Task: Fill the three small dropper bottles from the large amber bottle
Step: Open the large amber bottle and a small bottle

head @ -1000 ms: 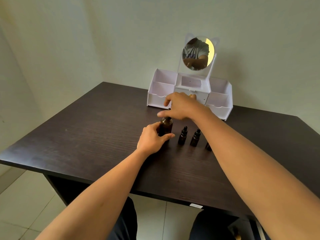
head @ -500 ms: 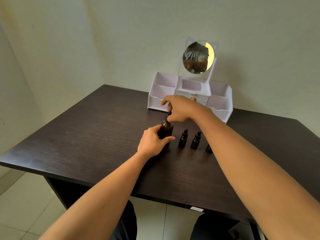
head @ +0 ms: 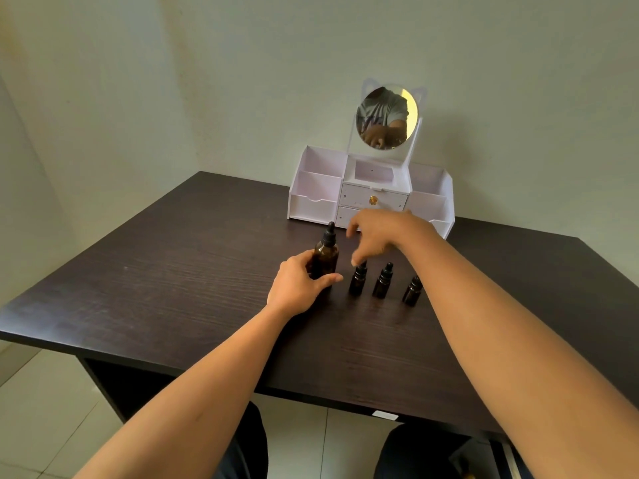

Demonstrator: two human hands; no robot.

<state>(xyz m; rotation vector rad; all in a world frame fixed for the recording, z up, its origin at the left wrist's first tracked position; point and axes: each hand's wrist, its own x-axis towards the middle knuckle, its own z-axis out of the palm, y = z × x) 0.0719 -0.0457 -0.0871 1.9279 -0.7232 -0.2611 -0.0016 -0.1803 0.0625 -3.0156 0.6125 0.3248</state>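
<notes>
The dark wood-grain tabletop [head: 179, 271] fills the middle of the view, with pale floor tiles [head: 41, 409] below its near left edge. Coming in from the lower left, the left hand [head: 299, 288] rests on the tabletop, and its fingers and thumb are wrapped round the lower body of the large amber bottle [head: 325, 259]. The bottle stands upright, and its black dropper cap [head: 330, 235] is on and stands clear above the hand.

Just right of it, three small dropper bottles stand upright in a row, all capped. The first small bottle [head: 357, 281] is just beside the left thumb. The right hand [head: 382, 236] hangs over it with fingers loosely curled and pointing down. One fingertip lies right at the bottle's cap, but I cannot tell whether it pinches or even touches the cap. The second small bottle [head: 383, 283] stands close beside the first, under the right wrist. The third small bottle [head: 412, 292] is set a little further off, its right side hidden by the forearm.

Behind the row, at the far edge against the wall, sits a white cosmetic organiser [head: 316, 202] with open compartments and small drawers. Above it is a round mirror with cat ears [head: 386, 116], which reflects a sleeve and an arm.
</notes>
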